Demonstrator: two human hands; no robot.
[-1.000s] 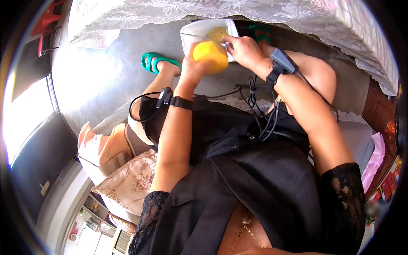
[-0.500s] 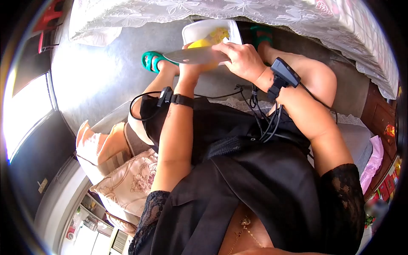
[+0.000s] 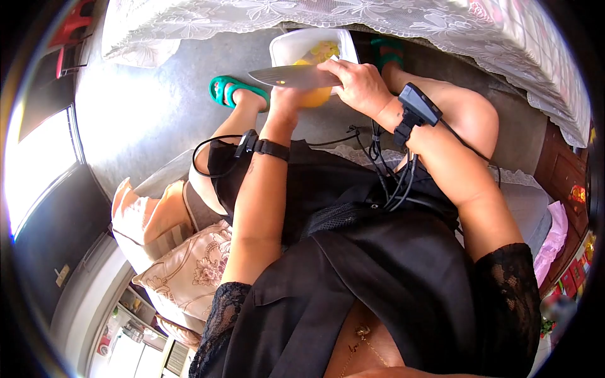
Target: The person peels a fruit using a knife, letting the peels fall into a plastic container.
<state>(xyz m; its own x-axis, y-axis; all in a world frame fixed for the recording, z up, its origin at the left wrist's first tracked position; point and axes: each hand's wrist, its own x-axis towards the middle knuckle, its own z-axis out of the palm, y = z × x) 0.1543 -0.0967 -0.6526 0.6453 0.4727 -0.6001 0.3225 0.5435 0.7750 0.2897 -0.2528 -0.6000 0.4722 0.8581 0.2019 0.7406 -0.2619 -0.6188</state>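
Observation:
My right hand (image 3: 360, 87) is closed round the handle of a broad-bladed kitchen knife (image 3: 290, 76), whose blade points left across the front of my left hand. My left hand (image 3: 285, 104) grips a smooth yellow-orange fruit (image 3: 317, 97), perhaps a mango, partly hidden behind the blade and blurred. Its fingers are mostly covered by the knife. Just beyond both hands stands a white bin (image 3: 282, 43) on the floor, with yellow peel-like scraps (image 3: 324, 50) inside.
A table with a white lace cloth (image 3: 252, 17) runs along the top, close behind the bin. Green sandals (image 3: 222, 90) are on my feet on the grey floor (image 3: 157, 107). Black cables (image 3: 384, 164) hang from the wrist devices over my lap. Patterned cushions (image 3: 195, 268) lie at left.
The knife and my left hand have shifted slightly, with the blade now a little higher and further right. More of the fruit shows below the blade.

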